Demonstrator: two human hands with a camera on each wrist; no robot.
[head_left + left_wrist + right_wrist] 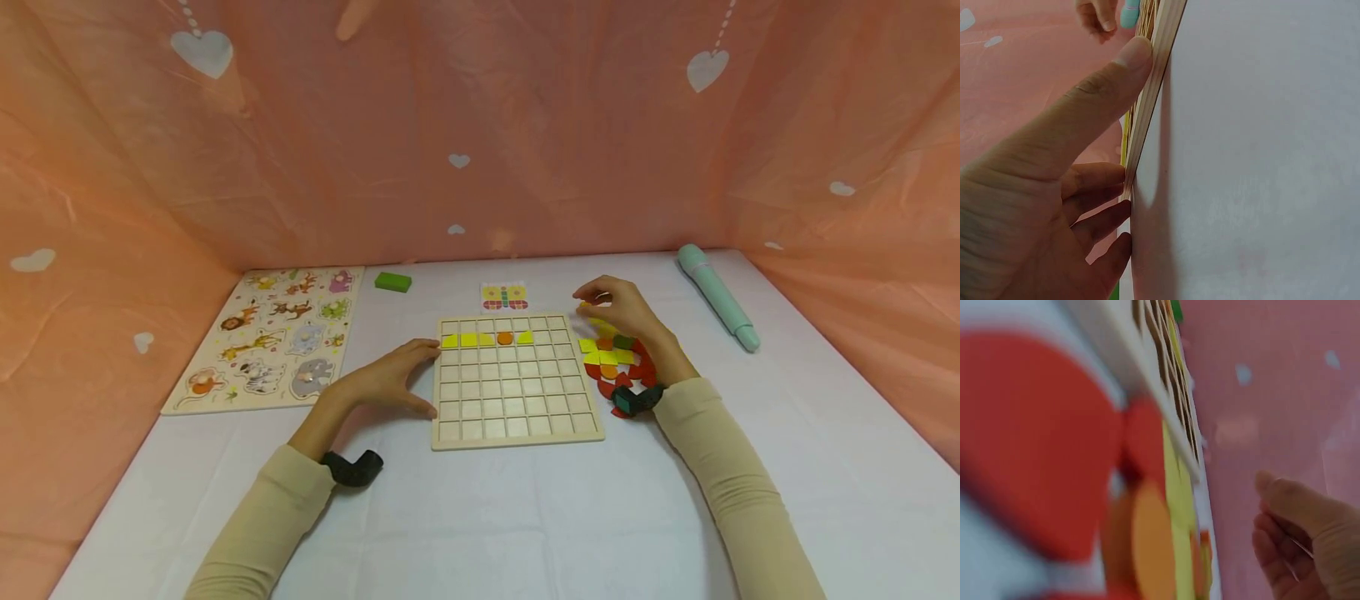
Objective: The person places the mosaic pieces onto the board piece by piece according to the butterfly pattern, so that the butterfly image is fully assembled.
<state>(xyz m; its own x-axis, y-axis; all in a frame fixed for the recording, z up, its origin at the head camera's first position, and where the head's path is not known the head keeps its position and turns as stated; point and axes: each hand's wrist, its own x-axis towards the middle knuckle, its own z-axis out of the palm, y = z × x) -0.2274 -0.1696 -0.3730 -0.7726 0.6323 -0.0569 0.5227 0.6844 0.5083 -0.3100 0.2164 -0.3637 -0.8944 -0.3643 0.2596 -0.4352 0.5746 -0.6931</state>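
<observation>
A wooden grid board (517, 444) lies on the table, its second row from the far side holding several yellow pieces (468, 340) and an orange disc (505, 338). My left hand (386, 379) rests against the board's left edge, thumb and fingers spread apart along it. In the left wrist view the thumb (1094, 94) touches the board's side (1157, 75). Beyond the board's far right corner, my right hand (626, 310) hovers over a pile of loose red, yellow, orange and green pieces (617, 357). Its fingers are loosely bent, and no piece shows between them.
A butterfly picture card (504, 297) lies behind the board, with a green block (393, 282) to its left. An animal puzzle board (270, 342) is at the left. A mint-green tube (718, 297) lies at the right. Pink cloth (465, 125) surrounds the white table (465, 517).
</observation>
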